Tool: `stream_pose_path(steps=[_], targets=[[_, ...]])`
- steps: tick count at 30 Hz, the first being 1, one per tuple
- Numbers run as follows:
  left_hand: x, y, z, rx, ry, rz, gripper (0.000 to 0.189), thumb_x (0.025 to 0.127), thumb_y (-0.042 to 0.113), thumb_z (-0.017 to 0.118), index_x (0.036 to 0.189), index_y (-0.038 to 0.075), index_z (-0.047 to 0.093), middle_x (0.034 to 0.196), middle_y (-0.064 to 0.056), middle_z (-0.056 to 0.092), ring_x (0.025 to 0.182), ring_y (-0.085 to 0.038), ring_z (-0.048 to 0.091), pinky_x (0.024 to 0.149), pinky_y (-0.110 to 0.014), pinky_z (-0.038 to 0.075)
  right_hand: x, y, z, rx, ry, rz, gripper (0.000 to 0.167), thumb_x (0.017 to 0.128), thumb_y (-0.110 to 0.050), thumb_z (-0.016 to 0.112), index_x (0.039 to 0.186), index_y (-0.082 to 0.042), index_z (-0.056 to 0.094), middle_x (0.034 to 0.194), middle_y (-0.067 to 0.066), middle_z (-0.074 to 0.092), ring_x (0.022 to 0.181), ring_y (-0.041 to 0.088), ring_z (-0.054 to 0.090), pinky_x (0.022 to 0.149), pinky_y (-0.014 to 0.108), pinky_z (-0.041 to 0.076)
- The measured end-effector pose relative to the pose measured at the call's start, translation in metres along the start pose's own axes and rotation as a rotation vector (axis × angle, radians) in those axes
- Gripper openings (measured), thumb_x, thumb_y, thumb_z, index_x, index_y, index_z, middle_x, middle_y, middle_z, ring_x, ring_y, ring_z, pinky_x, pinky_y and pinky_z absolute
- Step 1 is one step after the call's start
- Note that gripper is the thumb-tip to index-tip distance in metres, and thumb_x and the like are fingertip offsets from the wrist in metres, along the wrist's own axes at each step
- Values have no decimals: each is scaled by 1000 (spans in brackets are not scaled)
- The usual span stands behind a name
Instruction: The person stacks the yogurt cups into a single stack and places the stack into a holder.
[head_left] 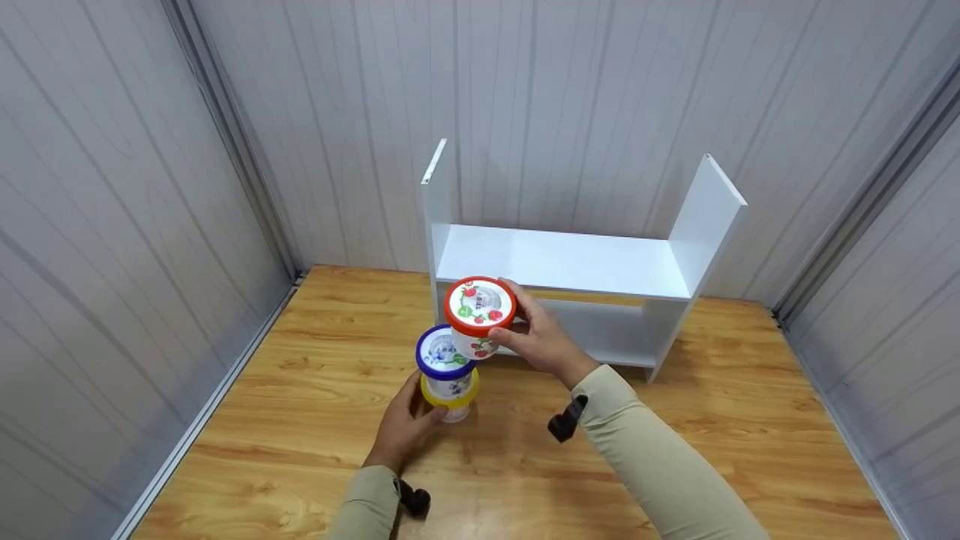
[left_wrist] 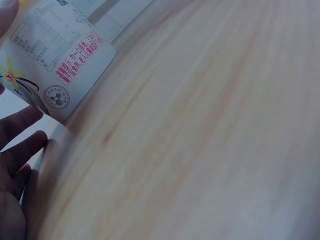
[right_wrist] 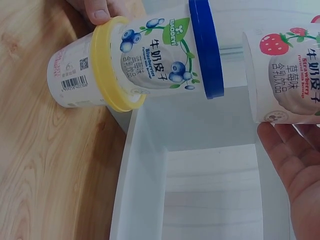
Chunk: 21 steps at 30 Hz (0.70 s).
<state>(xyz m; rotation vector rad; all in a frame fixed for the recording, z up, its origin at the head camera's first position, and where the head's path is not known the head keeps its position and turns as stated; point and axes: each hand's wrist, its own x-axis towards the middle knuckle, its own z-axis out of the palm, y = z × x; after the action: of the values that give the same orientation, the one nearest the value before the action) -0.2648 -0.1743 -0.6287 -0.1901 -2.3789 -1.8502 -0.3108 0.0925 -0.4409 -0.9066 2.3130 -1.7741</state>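
My right hand (head_left: pixel 541 339) holds a strawberry milk cup (head_left: pixel 480 306) with a red lid, thumb on the near side and fingers round the far side. In the right wrist view, a gap shows between its base and the blue lid of a blueberry milk cup (right_wrist: pixel 160 57). That blueberry cup stands on the yellow lid of a third cup (right_wrist: pixel 75 75), which rests on the wood surface. Beside this lowest cup, my left hand (head_left: pixel 405 426) grips it near the yellow lid. Small print and a vanilla flower mark its side (left_wrist: pixel 60 55) in the left wrist view.
A white two-tier shelf (head_left: pixel 562 259) with tall side panels stands just behind the cups, toward the right. Wood-grain flooring (head_left: pixel 337 330) spreads around it. Pale panelled walls (head_left: pixel 375 112) enclose the back and both sides. Each wrist wears a small black camera (head_left: pixel 568 418).
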Motion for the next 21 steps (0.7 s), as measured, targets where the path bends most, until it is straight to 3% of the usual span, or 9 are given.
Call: stream_pose_path(steps=[7, 21], targets=[[0, 1, -1, -14, -10, 18, 89, 84, 38, 83, 158, 25, 35, 154, 0, 47, 143, -22, 41, 121, -42, 30, 2, -2, 6, 7, 3, 8, 91, 90, -39, 77, 161, -16, 25, 143, 4, 51, 127, 23, 53, 104, 37, 51], [-1, 4, -1, 5, 2, -8, 89, 83, 40, 83, 157, 26, 36, 154, 2, 47, 144, -20, 40, 122, -41, 28, 6, -7, 13, -3, 11, 39, 96, 86, -49, 78, 161, -19, 26, 144, 2, 51, 128, 21, 52, 105, 37, 50]])
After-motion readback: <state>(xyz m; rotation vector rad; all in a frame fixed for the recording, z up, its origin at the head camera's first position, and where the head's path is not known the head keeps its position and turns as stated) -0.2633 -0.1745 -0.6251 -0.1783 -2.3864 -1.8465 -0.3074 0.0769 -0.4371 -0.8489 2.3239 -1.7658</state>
